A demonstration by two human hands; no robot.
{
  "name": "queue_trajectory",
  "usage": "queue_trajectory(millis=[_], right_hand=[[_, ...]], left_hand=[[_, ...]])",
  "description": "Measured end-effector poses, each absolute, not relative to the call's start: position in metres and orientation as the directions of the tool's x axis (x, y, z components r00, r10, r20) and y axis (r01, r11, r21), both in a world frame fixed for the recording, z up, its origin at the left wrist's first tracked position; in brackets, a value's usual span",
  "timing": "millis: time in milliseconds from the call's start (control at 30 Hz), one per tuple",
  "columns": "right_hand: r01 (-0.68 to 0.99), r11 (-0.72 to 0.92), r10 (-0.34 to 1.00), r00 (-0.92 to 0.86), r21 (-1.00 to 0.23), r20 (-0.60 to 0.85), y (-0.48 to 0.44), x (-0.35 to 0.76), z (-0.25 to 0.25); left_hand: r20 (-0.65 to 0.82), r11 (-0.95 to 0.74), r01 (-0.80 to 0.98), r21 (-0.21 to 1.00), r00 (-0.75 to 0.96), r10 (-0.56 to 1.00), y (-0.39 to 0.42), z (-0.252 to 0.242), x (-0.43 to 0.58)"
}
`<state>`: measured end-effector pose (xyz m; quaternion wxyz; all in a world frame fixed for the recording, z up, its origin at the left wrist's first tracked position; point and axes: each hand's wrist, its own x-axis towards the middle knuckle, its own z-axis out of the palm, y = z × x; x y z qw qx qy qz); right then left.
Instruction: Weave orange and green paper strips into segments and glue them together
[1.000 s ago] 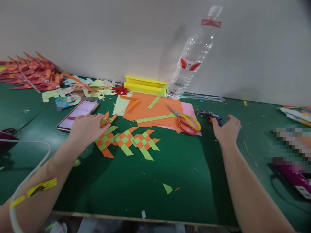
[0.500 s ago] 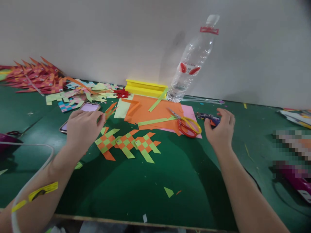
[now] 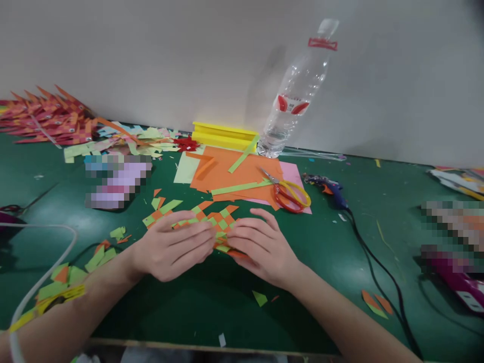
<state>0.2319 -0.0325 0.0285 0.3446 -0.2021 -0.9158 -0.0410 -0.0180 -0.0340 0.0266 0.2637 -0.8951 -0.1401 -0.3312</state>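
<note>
In front of me my left hand and my right hand are closed on a woven paper piece of orange and light green strips. My fingers cover most of it, so its full shape is hidden. Just behind lie woven paper fish in the same colours, partly blocked by my hands. A blue hot glue gun rests on the table beyond my right hand, its black cord running toward me. Scissors with red and yellow handles lie on a stack of orange paper.
A water bottle leans by the wall beside a yellow folded strip. Red woven fish and paper scraps fill the back left. A phone lies left. Magenta tool at right. White cable crosses my left arm.
My left hand has moved right and nearer with the orange and green paper. My right hand has left the glue gun and come left to grip the paper too.
</note>
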Motion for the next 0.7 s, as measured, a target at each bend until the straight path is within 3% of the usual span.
queue_trajectory(millis=[167, 367, 567, 700], right_hand=[[0.361, 0.932, 0.294, -0.699, -0.033, 0.652, -0.020, 0.245, 0.032], [0.432, 0.899, 0.314, -0.751, 0.073, 0.581, 0.006, 0.280, 0.038], [0.456, 0.890, 0.429, -0.819, -0.023, 0.380, 0.013, 0.290, 0.035], [0.488, 0.861, 0.509, -0.825, -0.146, 0.244, 0.012, 0.290, 0.037]], left_hand=[[0.679, -0.828, 0.449, -0.336, 0.725, 0.118, -0.030, 0.029, -0.014], [0.664, -0.792, 0.543, -0.280, 0.705, 0.248, -0.018, 0.025, -0.012], [0.503, -0.828, 0.511, -0.231, 0.791, 0.348, -0.008, 0.012, -0.014], [0.473, -0.842, 0.501, -0.201, 0.802, 0.365, -0.006, 0.008, -0.015]])
